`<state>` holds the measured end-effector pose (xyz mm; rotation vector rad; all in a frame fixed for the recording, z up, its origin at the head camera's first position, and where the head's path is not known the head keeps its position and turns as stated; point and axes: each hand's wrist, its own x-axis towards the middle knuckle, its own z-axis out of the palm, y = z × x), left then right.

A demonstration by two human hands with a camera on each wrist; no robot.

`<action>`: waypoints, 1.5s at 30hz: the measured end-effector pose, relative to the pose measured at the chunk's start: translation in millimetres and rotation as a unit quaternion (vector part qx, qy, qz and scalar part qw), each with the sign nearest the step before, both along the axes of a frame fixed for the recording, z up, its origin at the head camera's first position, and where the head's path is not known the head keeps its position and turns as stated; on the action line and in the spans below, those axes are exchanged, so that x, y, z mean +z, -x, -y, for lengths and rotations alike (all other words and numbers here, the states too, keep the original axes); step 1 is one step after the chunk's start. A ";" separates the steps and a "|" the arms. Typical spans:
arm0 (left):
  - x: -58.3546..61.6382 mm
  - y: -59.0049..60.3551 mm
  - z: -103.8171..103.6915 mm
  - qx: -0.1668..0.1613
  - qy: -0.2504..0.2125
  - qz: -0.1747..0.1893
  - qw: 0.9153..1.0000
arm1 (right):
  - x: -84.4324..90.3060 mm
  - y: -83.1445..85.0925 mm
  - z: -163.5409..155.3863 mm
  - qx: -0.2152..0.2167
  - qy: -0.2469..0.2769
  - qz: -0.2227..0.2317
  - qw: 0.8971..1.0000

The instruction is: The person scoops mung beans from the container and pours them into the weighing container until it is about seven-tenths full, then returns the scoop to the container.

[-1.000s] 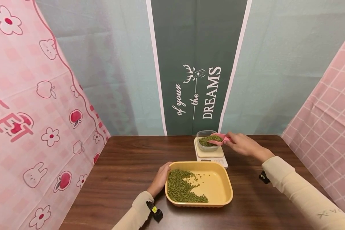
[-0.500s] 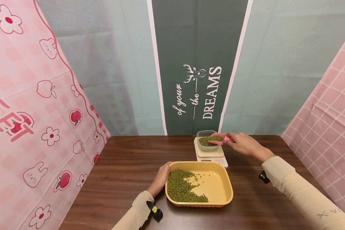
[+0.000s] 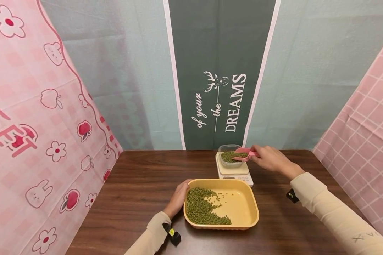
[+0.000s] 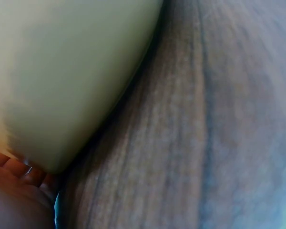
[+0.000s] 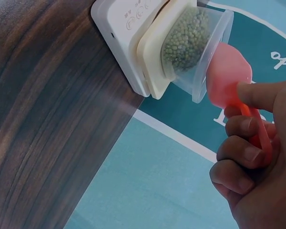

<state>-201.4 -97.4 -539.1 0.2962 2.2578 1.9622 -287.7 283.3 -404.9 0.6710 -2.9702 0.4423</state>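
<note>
Your right hand is curled round the pink scoop at the tub's three o'clock, its green beans just thinned, so likely mid-pour; left hand at tray's nine o'clock, finger curl unclear.

Flowered cloth, lettered backdrop, seemingly wooden table

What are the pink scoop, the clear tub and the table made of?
Pink scoop: probably smooth plastic, evenly coloured with a soft shine.
Clear tub: likely plastic; green beans show through its wall.
Table: dark grain with a slight sheen; wood or laminate, I can't tell.
</note>
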 end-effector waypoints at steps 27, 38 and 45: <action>0.8 -0.6 0.3 -0.002 -0.001 0.007 1.000 | 11.7 -4.3 0.7 -0.017 -0.032 -0.045 0.998; 2.6 -0.7 0.0 0.001 0.012 0.008 1.000 | 11.7 -3.0 -1.6 -0.021 -0.030 -0.056 0.998; 3.8 -1.0 -0.5 0.003 0.008 0.015 1.000 | 10.7 -3.2 -2.4 -0.023 -0.033 -0.053 0.998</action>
